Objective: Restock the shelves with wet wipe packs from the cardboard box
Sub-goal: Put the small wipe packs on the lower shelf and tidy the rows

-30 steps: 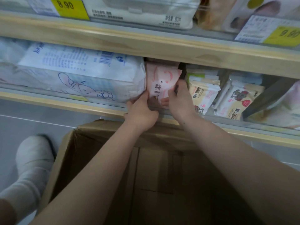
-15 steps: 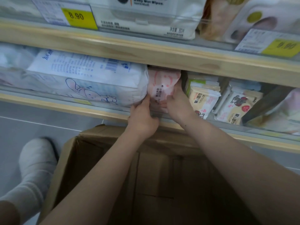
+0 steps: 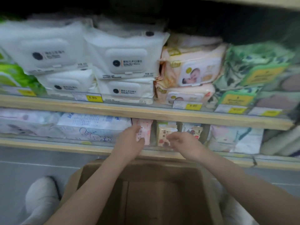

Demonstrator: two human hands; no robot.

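Left hand [image 3: 129, 142] grasps pink pack [image 3: 143, 131] — right hand [image 3: 183, 143] released — on wooden shelf [image 3: 48, 147].

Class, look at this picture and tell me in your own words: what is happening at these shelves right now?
A person is stocking a shop shelf. The left hand rests on a small pink wet wipe pack standing on the lower shelf, beside a large white pack with a rabbit drawing. The right hand hovers open in front of the neighbouring beige packs, holding nothing. The cardboard box below looks empty.

Bare forearms, white shoe [image 3: 41, 197]
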